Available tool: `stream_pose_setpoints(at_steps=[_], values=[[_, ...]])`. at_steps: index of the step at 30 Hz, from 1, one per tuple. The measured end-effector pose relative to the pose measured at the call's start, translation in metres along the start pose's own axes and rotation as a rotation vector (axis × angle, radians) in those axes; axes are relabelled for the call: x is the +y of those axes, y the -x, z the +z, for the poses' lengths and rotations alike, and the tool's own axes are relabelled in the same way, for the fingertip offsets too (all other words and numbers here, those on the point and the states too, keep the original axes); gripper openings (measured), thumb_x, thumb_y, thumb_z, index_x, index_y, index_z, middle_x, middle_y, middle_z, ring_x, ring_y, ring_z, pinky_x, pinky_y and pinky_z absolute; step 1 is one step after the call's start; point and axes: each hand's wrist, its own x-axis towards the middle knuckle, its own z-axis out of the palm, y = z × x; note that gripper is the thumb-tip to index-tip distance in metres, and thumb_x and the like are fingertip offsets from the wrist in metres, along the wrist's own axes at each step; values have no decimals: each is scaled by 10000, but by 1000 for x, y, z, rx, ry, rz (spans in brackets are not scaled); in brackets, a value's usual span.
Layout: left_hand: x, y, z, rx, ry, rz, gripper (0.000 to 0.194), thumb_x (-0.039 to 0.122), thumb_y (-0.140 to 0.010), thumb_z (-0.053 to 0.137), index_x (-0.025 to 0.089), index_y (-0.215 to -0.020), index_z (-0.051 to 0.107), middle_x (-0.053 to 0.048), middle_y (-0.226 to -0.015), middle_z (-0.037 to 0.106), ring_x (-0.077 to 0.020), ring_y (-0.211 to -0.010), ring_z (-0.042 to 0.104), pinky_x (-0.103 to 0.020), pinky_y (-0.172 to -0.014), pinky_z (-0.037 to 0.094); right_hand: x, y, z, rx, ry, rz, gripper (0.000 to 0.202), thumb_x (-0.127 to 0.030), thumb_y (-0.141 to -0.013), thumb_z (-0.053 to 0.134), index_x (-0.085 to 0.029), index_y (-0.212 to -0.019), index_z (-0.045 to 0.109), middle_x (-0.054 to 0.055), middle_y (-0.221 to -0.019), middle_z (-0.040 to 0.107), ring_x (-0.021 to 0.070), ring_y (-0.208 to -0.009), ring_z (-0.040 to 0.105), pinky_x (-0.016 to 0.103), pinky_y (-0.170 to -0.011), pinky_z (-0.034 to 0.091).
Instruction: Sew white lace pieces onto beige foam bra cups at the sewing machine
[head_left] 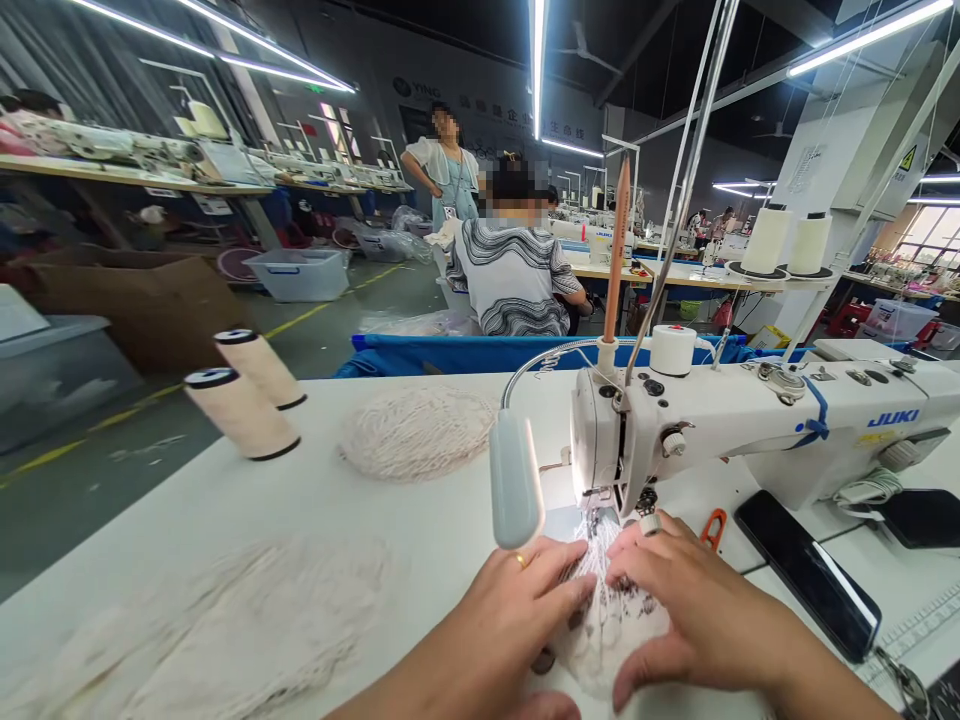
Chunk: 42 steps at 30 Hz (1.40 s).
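White lace fabric [604, 640] lies on the machine bed, its far end under the presser foot [596, 515] of a white sewing machine [697, 410]. My left hand [517, 605] rests on the lace's left side, with a ring on one finger. Its fingers are stretched out and press the fabric flat. On the right side of the lace lies my right hand [682, 590], fingers spread and bent a little, thumb well apart near the lower edge. A lit lamp [516, 480] hangs just left of the needle area.
Oval lace pieces [420, 432] and a blurred lace pile [262, 630] lie left on the white table [315, 510], near two thread cones [244, 412]. An orange-handled tool [712, 530] and a phone [810, 572] lie right. One person [517, 270] sits ahead; another [452, 170] stands beyond.
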Motion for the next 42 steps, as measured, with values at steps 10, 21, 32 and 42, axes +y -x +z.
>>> stream_pose_setpoints(at_steps=[10, 21, 32, 42], values=[[-2, -32, 23, 73, 257, -308, 131, 163, -880, 396, 263, -802, 432, -1, -769, 577, -202, -687, 531, -323, -626, 448, 3, -9, 5, 294, -270, 117, 140, -296, -1061, 507, -228, -1004, 616, 61, -974, 717, 248, -922, 655, 366, -831, 494], [7, -45, 5, 17, 370, -356, 205, 231, -857, 469, 240, -652, 459, -12, -745, 562, -216, -755, 580, -321, -663, 456, 1, -15, 16, 459, -474, 193, 183, -374, -1030, 525, -238, -926, 589, -3, -810, 695, 186, -727, 641, 276, -667, 469], [13, -40, 0, 25, 460, -301, 217, 232, -885, 573, 212, -670, 602, -9, -779, 609, -190, -788, 619, -297, -698, 473, -2, -9, 11, 374, -350, 90, 223, -311, -1083, 485, -243, -917, 617, 8, -847, 713, 190, -788, 652, 284, -733, 461], [15, -5, 20, 129, 16, 118, 238, 161, -1062, 524, 240, -927, 703, -8, -929, 774, -217, -829, 679, -371, -746, 521, 4, -3, 8, -53, 191, -210, 225, -296, -1070, 615, -215, -863, 578, -6, -831, 701, 176, -791, 621, 308, -827, 418]])
